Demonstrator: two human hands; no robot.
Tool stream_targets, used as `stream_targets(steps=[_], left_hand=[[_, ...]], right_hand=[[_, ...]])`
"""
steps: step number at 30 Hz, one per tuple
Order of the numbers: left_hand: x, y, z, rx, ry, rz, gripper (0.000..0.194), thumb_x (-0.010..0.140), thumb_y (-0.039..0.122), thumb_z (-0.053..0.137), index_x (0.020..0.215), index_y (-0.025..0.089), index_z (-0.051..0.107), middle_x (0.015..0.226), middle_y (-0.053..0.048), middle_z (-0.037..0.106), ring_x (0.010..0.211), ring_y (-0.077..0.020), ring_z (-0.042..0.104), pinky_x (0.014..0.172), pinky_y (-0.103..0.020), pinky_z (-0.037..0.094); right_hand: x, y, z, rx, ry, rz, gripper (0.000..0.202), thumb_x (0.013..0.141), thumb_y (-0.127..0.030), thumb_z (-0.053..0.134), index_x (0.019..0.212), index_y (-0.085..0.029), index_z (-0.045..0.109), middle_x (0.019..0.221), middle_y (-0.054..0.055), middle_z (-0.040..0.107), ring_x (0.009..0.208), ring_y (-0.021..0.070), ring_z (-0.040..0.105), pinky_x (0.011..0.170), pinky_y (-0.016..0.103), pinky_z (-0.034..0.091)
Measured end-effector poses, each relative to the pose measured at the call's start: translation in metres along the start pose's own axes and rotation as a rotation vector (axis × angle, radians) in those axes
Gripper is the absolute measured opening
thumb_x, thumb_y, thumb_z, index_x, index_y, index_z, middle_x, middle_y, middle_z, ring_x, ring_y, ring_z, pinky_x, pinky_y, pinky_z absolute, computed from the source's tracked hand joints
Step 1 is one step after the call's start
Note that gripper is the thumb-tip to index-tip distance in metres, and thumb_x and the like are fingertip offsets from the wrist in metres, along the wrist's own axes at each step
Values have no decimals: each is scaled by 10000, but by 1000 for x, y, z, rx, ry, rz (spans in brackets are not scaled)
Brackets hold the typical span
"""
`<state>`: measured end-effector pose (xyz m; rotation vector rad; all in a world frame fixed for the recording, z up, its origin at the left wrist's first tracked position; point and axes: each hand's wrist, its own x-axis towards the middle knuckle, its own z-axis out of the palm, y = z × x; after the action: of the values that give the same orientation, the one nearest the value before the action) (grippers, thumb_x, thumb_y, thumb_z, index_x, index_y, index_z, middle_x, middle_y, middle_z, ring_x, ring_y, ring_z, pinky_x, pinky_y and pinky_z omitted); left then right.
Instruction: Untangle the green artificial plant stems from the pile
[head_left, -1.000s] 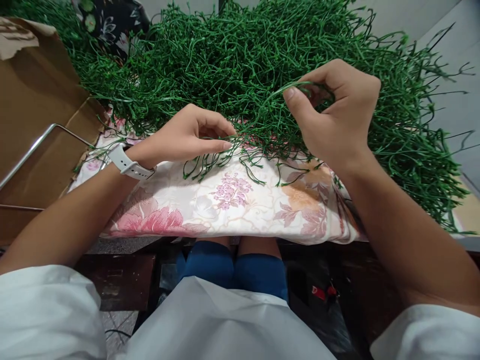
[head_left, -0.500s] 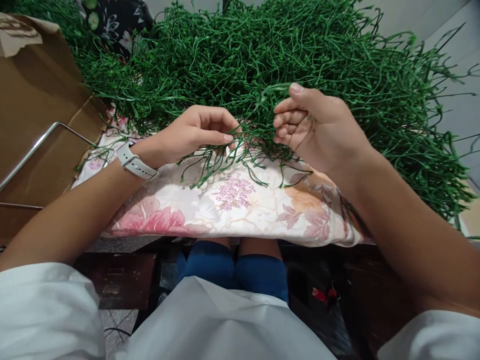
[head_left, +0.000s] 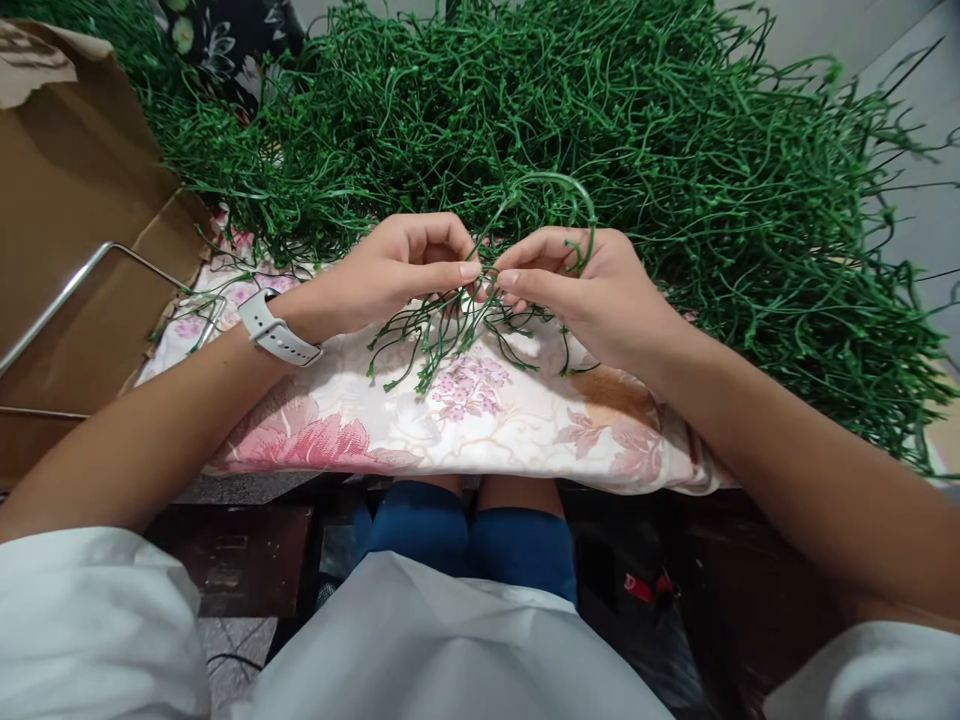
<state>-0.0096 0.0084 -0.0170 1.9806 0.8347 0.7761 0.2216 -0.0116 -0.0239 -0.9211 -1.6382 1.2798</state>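
Above the near part of the floral cloth (head_left: 390,425), the left hand's grip (head_left: 397,262) pinches thin green stems (head_left: 429,362); the right hand (head_left: 592,292) pinches strands just beside it. Tangled against the far green pile (head_left: 450,110), they could snag, I'd say.

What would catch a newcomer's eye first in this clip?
Probably the mass of green stems across the upper view. Next, at centre, the left hand and right hand nearly meet, pinching thin strands above a floral cloth. The pale watch band on the left wrist also stands out.
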Motion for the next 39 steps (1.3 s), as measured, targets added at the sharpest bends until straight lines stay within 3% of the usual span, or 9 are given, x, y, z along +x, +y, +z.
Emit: stream_targets(steps=[9, 13, 17, 21, 24, 29, 34, 39], left_hand=[[-1, 4, 1, 24, -14, 13, 377, 948, 585, 654, 835, 229, 604, 737, -35, 723, 709, -182, 713, 627, -345, 564], [-2, 12, 1, -47, -142, -2, 355, 893, 494, 730, 737, 212, 581, 641, -22, 652, 588, -156, 613, 547, -316, 477], [0, 17, 0, -129, -321, 38, 386, 845, 478, 785, 674, 181, 609, 568, 5, 563, 526, -107, 494, 517, -269, 407], [0, 22, -7, -181, -497, 53, 395, 833, 487, 816, 665, 163, 665, 547, 8, 555, 516, -92, 472, 524, -247, 402], [-1, 24, -16, -200, -431, 34, 407, 833, 481, 839, 655, 160, 663, 595, -26, 617, 550, -112, 539, 546, -259, 435], [1, 14, -23, -344, -167, 21, 411, 833, 478, 866, 743, 161, 622, 638, 10, 599, 563, -79, 586, 548, -227, 435], [4, 4, -12, -269, -82, -8, 410, 812, 486, 881, 763, 164, 633, 643, 14, 594, 566, -75, 540, 539, -229, 427], [4, 2, -2, -253, -99, -2, 436, 819, 553, 851, 793, 171, 643, 665, 10, 601, 583, -83, 527, 543, -236, 421]], right_hand=[[-1, -6, -6, -147, -125, -34, 74, 849, -245, 797, 818, -214, 738, 734, 9, 647, 664, 140, 529, 612, 302, 427], [-3, -8, -4, -174, -283, -127, 78, 889, -204, 710, 813, -190, 705, 709, -6, 595, 628, 112, 470, 586, 270, 368], [-4, -11, -1, -190, -494, -229, 98, 910, -120, 613, 823, -155, 641, 728, -18, 574, 665, 86, 484, 622, 221, 388], [-6, -12, -6, -157, -665, -236, 164, 966, -124, 555, 806, -142, 588, 737, -14, 580, 677, 69, 487, 637, 195, 399], [-5, -12, -16, -149, -595, -181, 200, 952, -96, 536, 765, -148, 587, 704, -5, 600, 639, 70, 489, 609, 202, 390], [1, -12, -25, -17, -292, -27, 235, 955, -168, 592, 720, -179, 587, 631, 0, 544, 624, 110, 548, 654, 247, 493], [3, -9, -16, 195, -255, 188, 191, 929, -219, 643, 750, -178, 592, 632, 8, 584, 555, 122, 577, 604, 288, 567], [-2, -7, -5, 348, -271, 312, 84, 920, -225, 709, 910, -161, 656, 617, -47, 494, 477, 77, 440, 501, 254, 489]])
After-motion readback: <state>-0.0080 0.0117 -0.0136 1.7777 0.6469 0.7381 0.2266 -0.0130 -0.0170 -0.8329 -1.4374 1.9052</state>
